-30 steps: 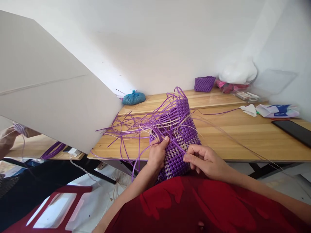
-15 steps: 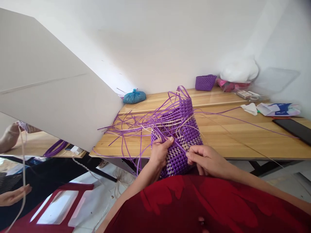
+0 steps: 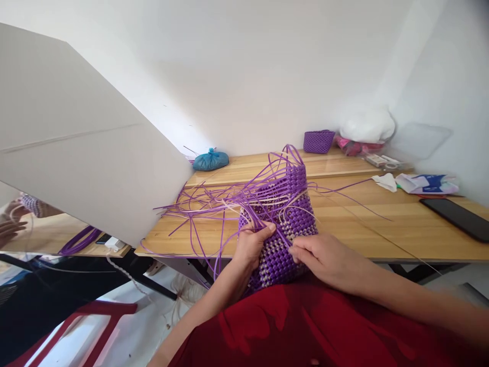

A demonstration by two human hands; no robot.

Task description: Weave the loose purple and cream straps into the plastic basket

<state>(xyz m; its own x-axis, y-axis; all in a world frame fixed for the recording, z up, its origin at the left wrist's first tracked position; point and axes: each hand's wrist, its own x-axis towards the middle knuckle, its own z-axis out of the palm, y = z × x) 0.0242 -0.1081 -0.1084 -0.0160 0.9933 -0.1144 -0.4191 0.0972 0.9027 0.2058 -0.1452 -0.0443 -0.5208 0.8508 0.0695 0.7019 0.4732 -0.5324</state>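
Woven basket [image 3: 278, 257], bottom hidden

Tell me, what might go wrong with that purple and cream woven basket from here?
The thin purple strand stretched across the basket might slip from the right hand, which only pinches it. The long, loose purple and cream strands cross one another over the pale wooden table, so they could tangle. Some hang past its front edge near the left forearm and might catch on it.
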